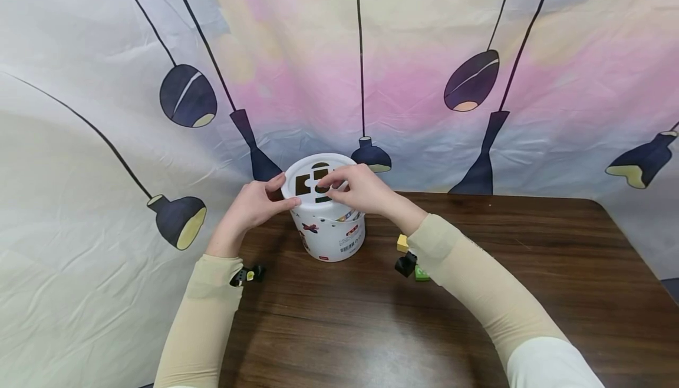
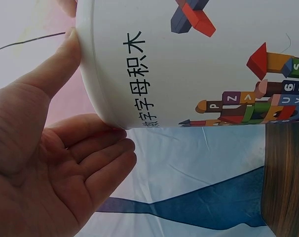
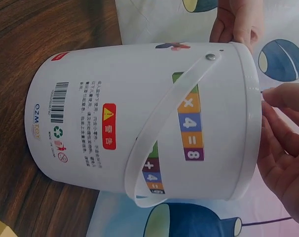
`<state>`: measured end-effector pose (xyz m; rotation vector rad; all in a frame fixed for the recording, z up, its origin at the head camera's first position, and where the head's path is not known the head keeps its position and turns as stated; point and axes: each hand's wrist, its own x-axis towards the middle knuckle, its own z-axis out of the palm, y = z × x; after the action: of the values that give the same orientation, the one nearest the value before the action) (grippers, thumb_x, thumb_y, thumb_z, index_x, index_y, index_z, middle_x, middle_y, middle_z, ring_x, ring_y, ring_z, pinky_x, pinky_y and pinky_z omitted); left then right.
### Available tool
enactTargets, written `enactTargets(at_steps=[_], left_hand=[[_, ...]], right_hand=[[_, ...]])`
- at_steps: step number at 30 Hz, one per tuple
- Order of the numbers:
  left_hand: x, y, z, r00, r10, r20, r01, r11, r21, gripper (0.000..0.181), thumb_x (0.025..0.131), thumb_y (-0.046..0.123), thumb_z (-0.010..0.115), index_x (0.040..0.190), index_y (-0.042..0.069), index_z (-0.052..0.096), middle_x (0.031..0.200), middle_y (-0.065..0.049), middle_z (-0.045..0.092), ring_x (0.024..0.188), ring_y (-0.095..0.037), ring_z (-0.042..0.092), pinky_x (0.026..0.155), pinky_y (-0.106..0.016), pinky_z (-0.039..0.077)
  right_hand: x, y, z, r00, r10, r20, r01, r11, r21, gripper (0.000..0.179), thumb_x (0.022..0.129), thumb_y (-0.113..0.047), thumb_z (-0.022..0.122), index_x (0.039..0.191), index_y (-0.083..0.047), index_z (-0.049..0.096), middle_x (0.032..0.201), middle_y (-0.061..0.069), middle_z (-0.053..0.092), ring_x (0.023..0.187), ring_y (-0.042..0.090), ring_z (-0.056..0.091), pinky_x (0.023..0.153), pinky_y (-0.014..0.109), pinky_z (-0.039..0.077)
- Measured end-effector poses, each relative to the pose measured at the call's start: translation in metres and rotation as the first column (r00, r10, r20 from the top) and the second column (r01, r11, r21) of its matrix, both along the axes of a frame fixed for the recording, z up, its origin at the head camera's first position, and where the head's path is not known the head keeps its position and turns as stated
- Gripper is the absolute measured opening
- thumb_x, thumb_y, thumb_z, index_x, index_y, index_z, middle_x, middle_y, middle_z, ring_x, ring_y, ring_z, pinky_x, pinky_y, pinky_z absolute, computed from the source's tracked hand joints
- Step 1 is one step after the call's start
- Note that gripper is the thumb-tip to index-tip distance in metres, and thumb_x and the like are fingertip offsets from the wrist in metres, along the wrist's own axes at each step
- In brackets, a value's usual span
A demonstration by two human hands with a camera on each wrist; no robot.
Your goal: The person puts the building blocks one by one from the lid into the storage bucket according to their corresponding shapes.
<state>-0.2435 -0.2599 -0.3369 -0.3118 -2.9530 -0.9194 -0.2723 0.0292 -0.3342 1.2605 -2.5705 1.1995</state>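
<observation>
1. Green block [image 1: 422,274] (head view only), yellow block [image 1: 402,243] lying on surface [image 1: 318,317].
2. Left hand [image 1: 254,204] resting relaxed fingers on bucket [image 1: 329,240] rim; right hand [image 1: 366,189] curling over lid [image 1: 335,164] openings, can't tell if grasping.
3. White bucket standing upright; left wrist alone showing "数字字母积木", right wrist "警告", "OZM".
4. Lamp-print backdrop [image 1: 424,52] hanging behind.

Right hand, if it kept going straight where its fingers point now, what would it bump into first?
Probably the white lid on the bucket. The right hand points down at it and may already be touching; that's hard to tell.
</observation>
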Motion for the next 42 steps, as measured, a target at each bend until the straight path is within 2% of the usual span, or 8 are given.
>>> enactTargets(at_steps=[11,16,20,27,30,35,37,42], left_hand=[[0.000,0.000,0.000,1.000,0.002,0.000,-0.002,1.000,0.006,0.087,0.093,0.052,0.083,0.160,0.009,0.047,0.159,-0.011,0.048,0.152,-0.035,0.041,0.121,-0.056,0.038],[-0.001,-0.001,-0.001,1.000,0.000,0.001,0.000,1.000,0.006,0.087,0.093,0.051,0.083,0.160,0.008,0.047,0.160,-0.011,0.047,0.153,-0.035,0.039,0.122,-0.056,0.036],[0.000,-0.001,-0.002,1.000,0.001,0.002,-0.001,1.000,0.010,0.088,0.092,0.052,0.083,0.160,0.009,0.047,0.160,-0.010,0.047,0.153,-0.035,0.040,0.122,-0.056,0.037],[-0.002,0.000,-0.002,1.000,-0.002,-0.003,0.002,1.000,0.009,0.089,0.092,0.052,0.083,0.160,0.009,0.046,0.160,-0.011,0.046,0.152,-0.034,0.040,0.121,-0.056,0.038],[-0.002,0.000,-0.002,1.000,-0.001,0.001,0.001,1.000,0.005,0.089,0.092,0.052,0.083,0.161,0.009,0.045,0.161,-0.011,0.045,0.153,-0.035,0.040,0.121,-0.056,0.037],[-0.002,-0.001,-0.001,1.000,-0.002,-0.002,0.002,1.000,0.006,0.089,0.092,0.051,0.083,0.161,0.009,0.046,0.160,-0.011,0.046,0.153,-0.035,0.040,0.121,-0.056,0.037],[-0.001,-0.001,-0.001,1.000,0.000,0.000,0.000,1.000,0.009,0.088,0.092,0.051,0.084,0.160,0.009,0.046,0.160,-0.010,0.047,0.153,-0.034,0.040,0.121,-0.055,0.038],[0.000,-0.001,-0.001,1.000,0.002,0.002,-0.002,1.000,0.009,0.089,0.092,0.052,0.084,0.160,0.010,0.046,0.160,-0.010,0.046,0.153,-0.034,0.040,0.121,-0.055,0.038]], right_hand=[[-0.004,0.033,-0.004,0.997,-0.080,0.013,0.081,0.995,-0.065,0.027,0.102,-0.011,0.071,0.127,-0.010,0.080,0.120,0.006,0.077,0.106,0.016,0.070,0.087,0.036,0.061],[-0.005,0.068,-0.012,0.985,-0.163,0.055,0.168,0.982,-0.087,0.026,0.103,-0.016,0.073,0.127,-0.012,0.080,0.119,0.002,0.077,0.109,0.019,0.070,0.090,0.041,0.060],[-0.005,0.103,-0.021,0.972,-0.210,0.106,0.220,0.972,-0.088,0.027,0.105,-0.020,0.072,0.130,-0.013,0.079,0.126,0.005,0.075,0.112,0.022,0.071,0.093,0.046,0.061],[-0.001,0.160,-0.048,0.940,-0.286,0.188,0.298,0.954,-0.038,0.033,0.108,-0.025,0.069,0.137,-0.010,0.074,0.134,0.012,0.072,0.119,0.029,0.069,0.098,0.053,0.058],[0.004,0.181,-0.061,0.920,-0.328,0.213,0.336,0.942,-0.004,0.035,0.109,-0.028,0.068,0.138,-0.010,0.073,0.135,0.013,0.072,0.119,0.029,0.069,0.098,0.049,0.058],[0.011,0.212,-0.080,0.888,-0.379,0.259,0.386,0.922,0.026,0.037,0.109,-0.031,0.067,0.140,-0.011,0.071,0.137,0.014,0.071,0.119,0.028,0.069,0.091,0.029,0.058],[0.014,0.222,-0.086,0.881,-0.395,0.260,0.400,0.916,0.038,0.039,0.109,-0.032,0.067,0.141,-0.011,0.071,0.137,0.015,0.070,0.120,0.029,0.069,0.089,0.025,0.058],[0.022,0.243,-0.097,0.868,-0.441,0.229,0.434,0.897,0.086,0.041,0.109,-0.036,0.066,0.142,-0.011,0.071,0.137,0.013,0.071,0.121,0.032,0.068,0.090,0.030,0.058]])
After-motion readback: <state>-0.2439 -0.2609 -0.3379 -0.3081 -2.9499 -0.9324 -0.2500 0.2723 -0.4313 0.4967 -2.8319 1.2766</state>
